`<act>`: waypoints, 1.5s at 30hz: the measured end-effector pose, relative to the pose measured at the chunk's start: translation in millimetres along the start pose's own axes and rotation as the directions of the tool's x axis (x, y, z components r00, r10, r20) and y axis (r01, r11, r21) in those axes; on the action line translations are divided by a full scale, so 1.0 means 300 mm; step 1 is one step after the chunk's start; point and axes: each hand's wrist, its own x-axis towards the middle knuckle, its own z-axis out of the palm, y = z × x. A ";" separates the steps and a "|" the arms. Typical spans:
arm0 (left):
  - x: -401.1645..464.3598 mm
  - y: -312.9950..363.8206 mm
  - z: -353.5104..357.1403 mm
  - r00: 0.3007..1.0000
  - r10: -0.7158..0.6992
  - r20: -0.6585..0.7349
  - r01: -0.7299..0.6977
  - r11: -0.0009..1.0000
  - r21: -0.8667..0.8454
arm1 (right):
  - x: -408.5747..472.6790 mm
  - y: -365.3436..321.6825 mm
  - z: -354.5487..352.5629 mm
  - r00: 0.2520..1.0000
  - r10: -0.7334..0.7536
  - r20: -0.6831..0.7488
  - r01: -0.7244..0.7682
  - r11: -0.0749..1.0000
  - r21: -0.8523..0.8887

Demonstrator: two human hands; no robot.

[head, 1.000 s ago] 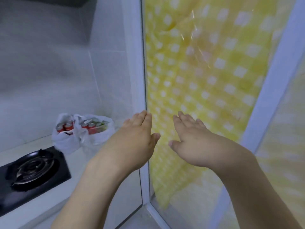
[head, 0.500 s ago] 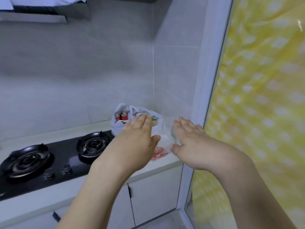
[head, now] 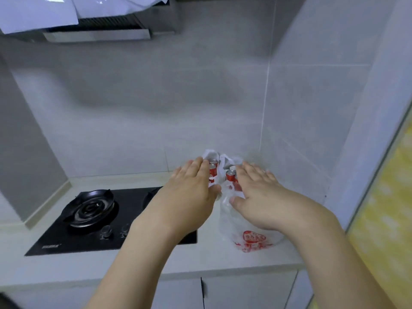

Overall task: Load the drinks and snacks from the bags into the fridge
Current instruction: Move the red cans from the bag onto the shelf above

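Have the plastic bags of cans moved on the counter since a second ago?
No. The bags sit in the same wall corner right of the stove; only the camera turned.

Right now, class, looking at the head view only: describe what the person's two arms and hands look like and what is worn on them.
Both forearms are bare up to the frame's lower edge, no sleeves showing. The left hand and right hand wear no gloves, and no watch or bracelet shows at either wrist. Motion blur hides finer detail such as rings.
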 end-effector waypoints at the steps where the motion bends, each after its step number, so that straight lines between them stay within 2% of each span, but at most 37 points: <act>1: 0.022 -0.006 0.002 1.000 -0.018 -0.003 0.018 1.000 0.005 | 0.028 0.010 -0.002 1.000 -0.015 0.005 0.015 1.000 0.002; 7: 0.150 -0.024 0.041 0.997 -0.075 0.007 0.075 0.997 0.001 | 0.181 0.080 0.006 0.997 -0.052 0.060 0.052 0.999 0.011; 18: 0.479 -0.098 0.106 0.998 -0.035 0.044 0.035 0.999 0.008 | 0.493 0.206 0.023 0.998 -0.020 0.059 0.017 0.998 0.063; 34: 0.959 -0.469 0.211 0.993 -0.031 0.111 0.033 0.999 -0.016 | 1.134 0.178 0.063 0.992 0.003 0.127 -0.014 0.997 0.081; 45: 1.256 -0.651 0.410 0.978 -0.062 0.200 0.089 0.988 -0.128 | 1.526 0.309 0.205 0.971 0.047 0.235 -0.063 0.996 0.059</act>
